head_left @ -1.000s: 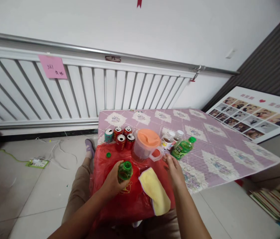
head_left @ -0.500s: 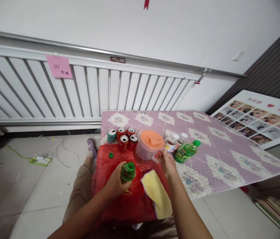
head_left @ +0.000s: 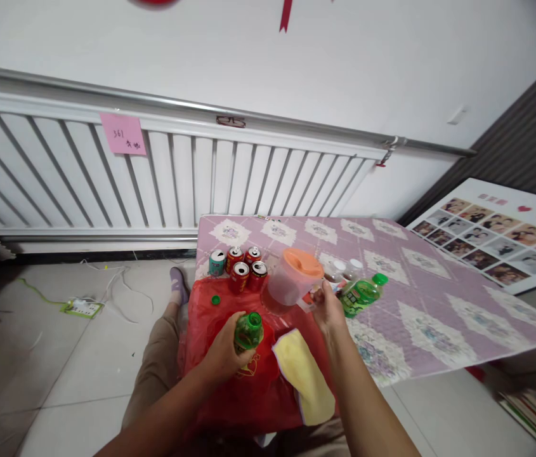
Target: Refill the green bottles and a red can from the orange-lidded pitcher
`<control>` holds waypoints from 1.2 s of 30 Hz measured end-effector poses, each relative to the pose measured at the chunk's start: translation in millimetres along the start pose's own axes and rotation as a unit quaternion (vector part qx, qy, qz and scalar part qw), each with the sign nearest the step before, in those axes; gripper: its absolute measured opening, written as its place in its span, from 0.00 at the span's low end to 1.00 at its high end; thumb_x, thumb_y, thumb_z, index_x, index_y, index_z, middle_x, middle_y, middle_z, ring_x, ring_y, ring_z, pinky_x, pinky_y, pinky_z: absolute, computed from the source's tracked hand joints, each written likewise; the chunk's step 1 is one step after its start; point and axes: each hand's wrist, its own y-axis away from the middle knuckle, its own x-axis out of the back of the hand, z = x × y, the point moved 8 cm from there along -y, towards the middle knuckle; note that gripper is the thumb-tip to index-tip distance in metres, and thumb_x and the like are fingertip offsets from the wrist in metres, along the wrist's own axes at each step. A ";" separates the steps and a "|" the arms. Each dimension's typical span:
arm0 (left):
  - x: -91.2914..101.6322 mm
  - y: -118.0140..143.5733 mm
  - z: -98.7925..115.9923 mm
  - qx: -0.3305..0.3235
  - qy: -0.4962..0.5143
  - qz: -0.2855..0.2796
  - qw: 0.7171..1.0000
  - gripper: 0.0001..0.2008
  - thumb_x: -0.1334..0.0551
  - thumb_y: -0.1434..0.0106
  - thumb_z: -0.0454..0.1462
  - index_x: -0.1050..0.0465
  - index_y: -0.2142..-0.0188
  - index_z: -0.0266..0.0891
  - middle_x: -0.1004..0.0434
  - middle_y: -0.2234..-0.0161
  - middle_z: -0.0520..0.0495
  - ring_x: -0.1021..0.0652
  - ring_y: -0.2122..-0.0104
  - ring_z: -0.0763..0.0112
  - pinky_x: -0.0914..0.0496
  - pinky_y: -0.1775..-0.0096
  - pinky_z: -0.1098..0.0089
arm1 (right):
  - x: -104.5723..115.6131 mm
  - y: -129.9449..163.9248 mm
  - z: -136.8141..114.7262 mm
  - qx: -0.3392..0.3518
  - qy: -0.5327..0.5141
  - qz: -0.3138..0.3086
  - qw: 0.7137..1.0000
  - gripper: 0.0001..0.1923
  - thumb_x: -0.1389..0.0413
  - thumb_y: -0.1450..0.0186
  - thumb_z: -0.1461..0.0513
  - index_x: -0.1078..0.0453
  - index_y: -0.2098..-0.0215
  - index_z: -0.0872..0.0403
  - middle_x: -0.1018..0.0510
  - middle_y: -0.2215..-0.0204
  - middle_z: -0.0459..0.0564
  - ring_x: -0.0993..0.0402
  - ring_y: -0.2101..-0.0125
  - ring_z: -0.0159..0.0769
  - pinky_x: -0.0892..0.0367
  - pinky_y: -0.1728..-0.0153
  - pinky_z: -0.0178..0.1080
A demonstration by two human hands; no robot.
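My left hand (head_left: pixel 224 353) grips an uncapped green bottle (head_left: pixel 248 331) upright over the red plastic sheet (head_left: pixel 229 393). Its green cap (head_left: pixel 215 299) lies on the sheet to the left. My right hand (head_left: pixel 327 310) holds the handle of a clear pitcher with an orange lid (head_left: pixel 293 282); the pitcher is lifted and tilted toward the bottle. A yellow cloth (head_left: pixel 304 376) lies between my arms.
Several soda cans (head_left: pixel 239 265) stand behind the cap. A capped green bottle (head_left: pixel 361 294) lies on its side by small white-capped jars (head_left: pixel 345 268) on the purple patterned table (head_left: pixel 420 298). A radiator (head_left: pixel 106 184) lines the wall; a photo board (head_left: pixel 496 235) leans at the right.
My right hand reached the pitcher's handle, took hold and lifted and tilted the pitcher leftward. My left hand kept the open bottle in place.
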 end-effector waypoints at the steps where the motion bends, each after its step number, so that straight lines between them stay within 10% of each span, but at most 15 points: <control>1: 0.0 -0.1 -0.3 -0.001 0.001 0.001 1.000 0.36 0.32 0.48 0.33 0.43 0.41 0.38 0.31 0.43 0.36 0.26 0.45 0.54 0.33 0.41 0.52 | 0.2 -0.5 -0.2 -0.004 -0.001 0.001 1.000 0.27 0.34 0.48 0.43 0.43 0.80 0.50 0.40 0.87 0.34 0.41 0.85 0.25 0.36 0.80 0.33; 19: 1.0 -0.6 0.7 0.000 0.003 0.003 1.000 0.37 0.31 0.48 0.32 0.42 0.41 0.38 0.30 0.44 0.37 0.25 0.46 0.56 0.32 0.42 0.54 | 8.3 11.9 -75.1 0.059 0.026 0.012 0.998 0.28 0.32 0.53 0.44 0.43 0.84 0.51 0.41 0.88 0.35 0.39 0.83 0.26 0.36 0.78 0.32; 36: 1.0 -1.3 -0.3 0.011 0.002 -0.017 1.000 0.39 0.30 0.49 0.31 0.43 0.39 0.38 0.32 0.42 0.35 0.28 0.43 0.53 0.34 0.40 0.52 | 20.4 85.6 -145.0 0.067 0.248 -0.035 0.966 0.23 0.33 0.52 0.43 0.32 0.82 0.50 0.30 0.82 0.44 0.34 0.78 0.34 0.38 0.77 0.38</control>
